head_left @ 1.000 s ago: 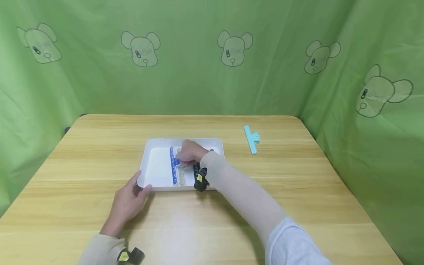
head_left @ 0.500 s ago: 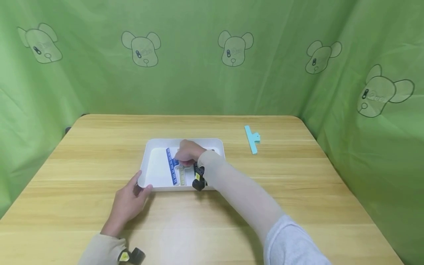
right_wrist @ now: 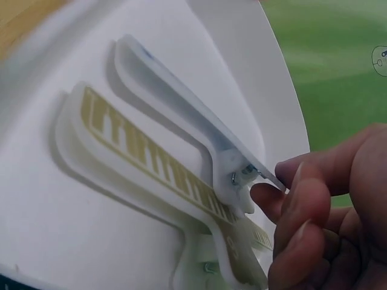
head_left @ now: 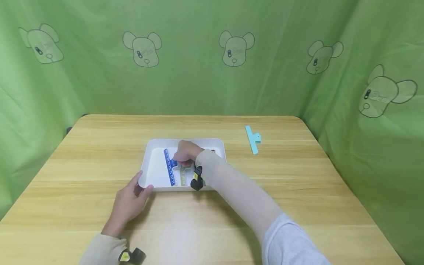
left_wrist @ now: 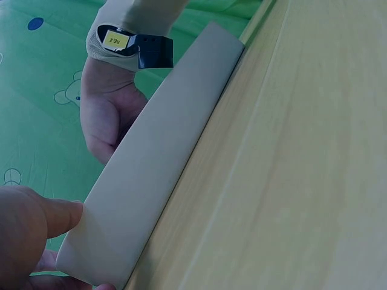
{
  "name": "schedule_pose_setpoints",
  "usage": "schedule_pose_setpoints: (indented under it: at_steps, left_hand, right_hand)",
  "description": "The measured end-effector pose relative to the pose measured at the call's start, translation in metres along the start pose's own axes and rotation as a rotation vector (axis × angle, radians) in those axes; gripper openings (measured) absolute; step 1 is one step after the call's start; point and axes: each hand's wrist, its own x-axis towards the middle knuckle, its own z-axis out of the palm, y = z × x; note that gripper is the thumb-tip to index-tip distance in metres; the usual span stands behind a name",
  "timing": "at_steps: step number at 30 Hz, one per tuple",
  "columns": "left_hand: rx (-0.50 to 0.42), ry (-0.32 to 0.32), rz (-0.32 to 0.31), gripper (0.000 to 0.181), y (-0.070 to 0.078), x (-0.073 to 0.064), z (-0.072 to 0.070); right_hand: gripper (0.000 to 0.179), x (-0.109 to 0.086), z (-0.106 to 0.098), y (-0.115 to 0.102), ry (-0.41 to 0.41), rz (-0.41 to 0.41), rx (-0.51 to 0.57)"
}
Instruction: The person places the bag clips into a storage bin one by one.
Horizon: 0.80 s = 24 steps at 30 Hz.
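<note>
A white tray (head_left: 153,162) lies on the table, and my left hand (head_left: 128,202) grips its near left corner. In the left wrist view, the thumb (left_wrist: 60,216) presses the tray's outer wall (left_wrist: 151,157). Inside the tray is a blue-printed clip (head_left: 169,167), whose lever my right hand (head_left: 187,152) pinches between thumb and fingers. The right wrist view shows this clip (right_wrist: 175,90) from its pale side, slightly tilted. To its right lies a gold-printed clip (head_left: 183,177), partly hidden by the right hand. A dark item (head_left: 213,151) under the right wrist is mostly covered.
A light-blue clip (head_left: 253,140) lies on the wooden table (head_left: 281,176) right of the tray, near the back. Green curtains (head_left: 192,88) with mouse-like drawings hang behind and beside the table. My right forearm (head_left: 245,193) crosses the tray's near right corner.
My right hand has shifted a little left, carrying the blue clip away from the gold one. The clip's far end has swung left. My left hand stays at the corner.
</note>
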Motion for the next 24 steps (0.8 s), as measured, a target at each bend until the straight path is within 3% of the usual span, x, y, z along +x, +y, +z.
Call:
schedule_pose_setpoints:
  at_steps: [15,24]
  left_hand:
    - [0.008,-0.006,-0.008,0.073,-0.0004,-0.0007,-0.0008]
    - [0.015,-0.012,-0.015,0.073,0.0011,-0.0007,-0.001]
  right_hand:
    - [0.042,0.0002,0.0066,-0.0024,-0.033,-0.02,-0.017]
    - [0.03,-0.0043,0.0021,-0.0024,-0.065,-0.012,-0.017]
